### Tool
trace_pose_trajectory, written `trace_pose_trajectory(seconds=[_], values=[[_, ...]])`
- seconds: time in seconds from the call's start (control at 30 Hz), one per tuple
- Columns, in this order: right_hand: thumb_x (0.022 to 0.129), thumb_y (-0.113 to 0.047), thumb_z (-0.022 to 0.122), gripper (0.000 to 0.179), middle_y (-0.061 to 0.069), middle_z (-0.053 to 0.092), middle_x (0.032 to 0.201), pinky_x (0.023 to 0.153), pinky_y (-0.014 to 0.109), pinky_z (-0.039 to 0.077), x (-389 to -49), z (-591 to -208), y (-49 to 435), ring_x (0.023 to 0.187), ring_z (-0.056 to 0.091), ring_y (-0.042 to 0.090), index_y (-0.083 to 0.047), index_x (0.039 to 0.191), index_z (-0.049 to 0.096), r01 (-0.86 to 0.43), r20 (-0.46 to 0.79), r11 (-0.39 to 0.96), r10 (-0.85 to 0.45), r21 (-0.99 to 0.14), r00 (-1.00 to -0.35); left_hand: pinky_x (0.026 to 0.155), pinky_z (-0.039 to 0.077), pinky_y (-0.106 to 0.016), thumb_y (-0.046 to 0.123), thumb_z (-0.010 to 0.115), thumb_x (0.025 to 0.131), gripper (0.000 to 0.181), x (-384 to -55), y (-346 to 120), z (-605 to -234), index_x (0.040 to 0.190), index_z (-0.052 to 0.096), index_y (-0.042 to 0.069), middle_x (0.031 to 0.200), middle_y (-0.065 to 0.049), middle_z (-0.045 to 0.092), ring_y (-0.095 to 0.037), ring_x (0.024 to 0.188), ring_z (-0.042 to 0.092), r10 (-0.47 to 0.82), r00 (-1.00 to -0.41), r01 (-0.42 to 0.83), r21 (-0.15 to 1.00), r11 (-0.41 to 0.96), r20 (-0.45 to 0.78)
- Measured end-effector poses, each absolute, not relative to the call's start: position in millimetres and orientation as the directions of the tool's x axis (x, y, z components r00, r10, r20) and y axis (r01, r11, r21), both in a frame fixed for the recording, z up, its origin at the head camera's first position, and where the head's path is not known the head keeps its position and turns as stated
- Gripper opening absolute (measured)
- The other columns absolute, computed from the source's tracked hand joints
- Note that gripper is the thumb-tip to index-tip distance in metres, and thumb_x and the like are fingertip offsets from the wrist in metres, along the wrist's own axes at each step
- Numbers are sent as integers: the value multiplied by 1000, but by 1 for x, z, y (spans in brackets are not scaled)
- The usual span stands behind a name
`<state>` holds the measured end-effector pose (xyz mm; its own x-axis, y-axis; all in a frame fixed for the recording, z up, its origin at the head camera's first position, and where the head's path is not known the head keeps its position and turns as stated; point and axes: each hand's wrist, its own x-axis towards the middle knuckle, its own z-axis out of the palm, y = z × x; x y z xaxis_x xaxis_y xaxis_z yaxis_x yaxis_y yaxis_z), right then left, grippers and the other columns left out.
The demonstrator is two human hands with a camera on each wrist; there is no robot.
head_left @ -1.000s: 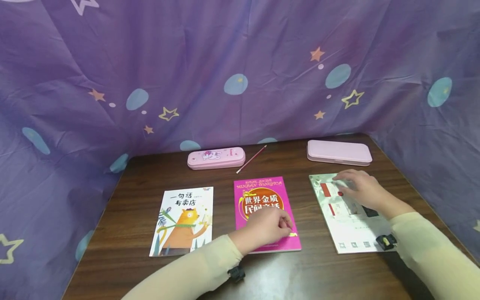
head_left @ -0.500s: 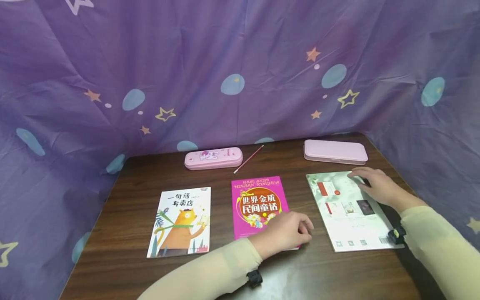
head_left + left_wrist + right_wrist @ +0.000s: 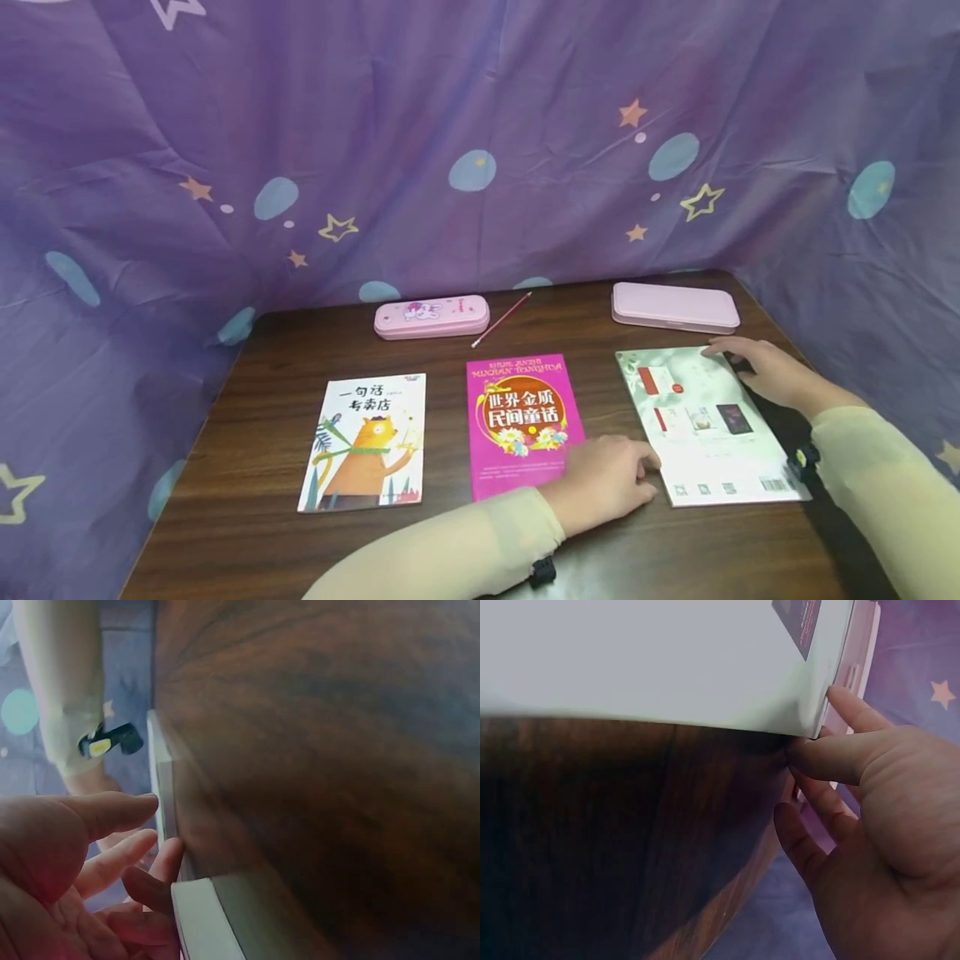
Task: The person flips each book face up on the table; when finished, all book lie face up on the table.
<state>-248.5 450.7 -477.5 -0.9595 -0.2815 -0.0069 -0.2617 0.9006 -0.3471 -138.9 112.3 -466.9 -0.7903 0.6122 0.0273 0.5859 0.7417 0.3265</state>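
A pale green-and-white book [image 3: 712,450] lies flat with its barcode side up at the right of the table. My left hand [image 3: 609,479] is at its left edge, fingers loosely bent and the thumb held apart. In the left wrist view, fingertips [image 3: 172,851] are close to a pale book edge; whether they press on it is hard to tell. At the far right corner of the same book is my right hand [image 3: 772,375]. The right wrist view shows its thumb [image 3: 832,756] and forefinger [image 3: 851,709] touching the book's sides around that corner, other fingers loose.
A magenta book [image 3: 491,442] lies in the middle, partly behind the left forearm. Left of it is a white book with a bear [image 3: 363,475]. Behind are a rabbit-print pencil case [image 3: 431,318], a pencil [image 3: 504,318] and a plain pink case [image 3: 675,307]. A purple curtain [image 3: 375,125] surrounds the table.
My left hand has moved right from over the magenta book to the green-and-white book's left edge. My right hand has shifted right, from over that book's cover to its far right corner.
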Motion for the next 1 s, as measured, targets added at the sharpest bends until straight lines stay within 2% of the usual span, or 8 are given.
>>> trace_pose_trajectory(seconds=[0.13, 0.27, 0.47, 0.57, 0.73, 0.87, 1.0], values=[[82, 19, 61, 59, 33, 54, 142, 94, 69, 47, -247, -481, 456, 114, 62, 51, -4, 135, 61, -265, 3, 905, -280, -332, -960, 58, 36, -17, 51, 80, 84, 35, -135, 122, -470, 117, 73, 44, 82, 22, 57, 5, 73, 50, 636, -770, 627, 243, 740, 46], [81, 19, 63, 59, 32, 55, 141, 95, 69, 47, -247, -482, 456, 113, 62, 50, -4, 135, 61, -270, 12, 902, -282, -336, -959, 60, 37, -15, 60, 80, 81, 43, -133, 127, -473, 118, 72, 40, 82, 21, 58, 5, 74, 51, 640, -766, 636, 226, 738, 64], [85, 6, 74, 54, 28, 57, 141, 92, 64, 48, -249, -479, 460, 110, 63, 42, -7, 137, 63, -236, -21, 907, -260, -348, -965, 65, 38, -10, 56, 85, 78, 45, -134, 125, -475, 116, 74, 35, 83, 25, 63, 7, 76, 54, 624, -779, 613, 292, 734, 68], [87, 0, 76, 54, 27, 55, 144, 94, 65, 47, -250, -476, 462, 115, 61, 44, -9, 138, 63, -233, -34, 900, -264, -369, -964, 66, 38, -9, 55, 87, 76, 47, -133, 124, -476, 116, 75, 35, 83, 27, 63, 8, 76, 54, 619, -782, 609, 301, 734, 76], [87, 5, 72, 53, 27, 50, 149, 100, 71, 43, -250, -473, 460, 130, 52, 54, -9, 137, 64, -278, -27, 868, -317, -412, -948, 66, 40, -12, 59, 88, 72, 53, -130, 125, -476, 118, 75, 36, 84, 24, 62, 6, 79, 56, 602, -794, 600, 278, 750, 89], [86, 6, 73, 50, 28, 52, 147, 98, 70, 44, -250, -474, 458, 128, 53, 54, -9, 134, 68, -272, -34, 868, -314, -416, -949, 68, 44, -14, 54, 89, 72, 52, -128, 125, -475, 119, 75, 36, 89, 20, 65, 4, 84, 60, 590, -804, 584, 286, 760, 74], [83, 5, 77, 48, 27, 53, 143, 96, 68, 47, -253, -474, 461, 119, 60, 50, -9, 129, 72, -257, -47, 879, -300, -402, -953, 73, 48, -15, 46, 89, 72, 52, -127, 125, -475, 119, 75, 30, 100, 14, 70, 1, 89, 63, 592, -802, 583, 309, 751, 76]])
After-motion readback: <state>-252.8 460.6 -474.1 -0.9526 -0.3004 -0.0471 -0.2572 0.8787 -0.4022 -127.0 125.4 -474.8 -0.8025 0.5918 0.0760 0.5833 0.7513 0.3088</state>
